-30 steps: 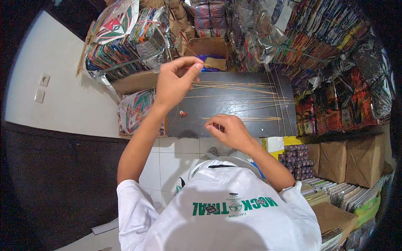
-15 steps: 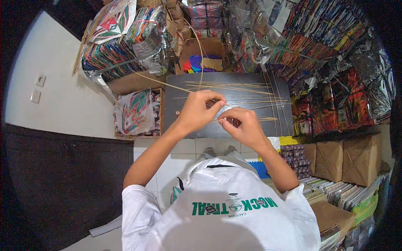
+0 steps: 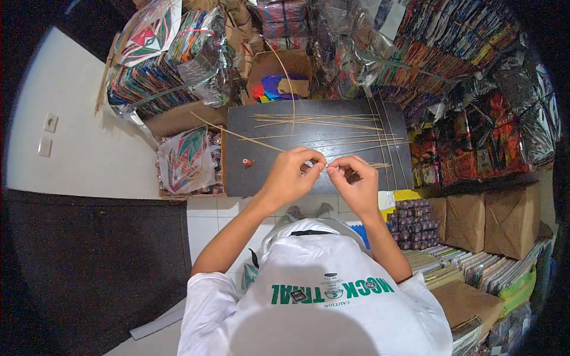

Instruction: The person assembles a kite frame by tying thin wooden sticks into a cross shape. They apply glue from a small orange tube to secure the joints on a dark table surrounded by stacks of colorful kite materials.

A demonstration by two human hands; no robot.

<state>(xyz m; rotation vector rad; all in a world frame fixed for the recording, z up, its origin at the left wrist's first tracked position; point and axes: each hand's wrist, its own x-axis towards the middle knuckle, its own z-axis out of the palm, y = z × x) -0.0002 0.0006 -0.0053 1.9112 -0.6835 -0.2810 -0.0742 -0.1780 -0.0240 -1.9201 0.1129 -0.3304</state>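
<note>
My left hand point(image 3: 294, 178) is closed in a pinch over the dark table. Out of it runs a thin bamboo stick point(image 3: 237, 134) toward the far left. Another thin stick point(image 3: 285, 68) bends up from behind that hand toward the far side. The fingertips of my right hand point(image 3: 358, 181) press together close by the left fingertips. What they pinch is too small to make out. Several loose bamboo sticks point(image 3: 320, 121) lie on the table beyond the hands. Left of my left hand stands a small orange-and-white bottle or spool point(image 3: 247, 162).
The dark table point(image 3: 243, 178) has a box with a printed kite sheet point(image 3: 189, 160) at its left. An open cardboard box point(image 3: 252, 77) stands behind it. Wrapped stacks point(image 3: 439, 50) rise at the far right. Brown paper packages point(image 3: 512, 224) lie at the near right.
My hands have come together, level and fingertip to fingertip. The right hand rose slightly to the right. The curved stick swung a little, and the small orange-and-white thing shows more fully.
</note>
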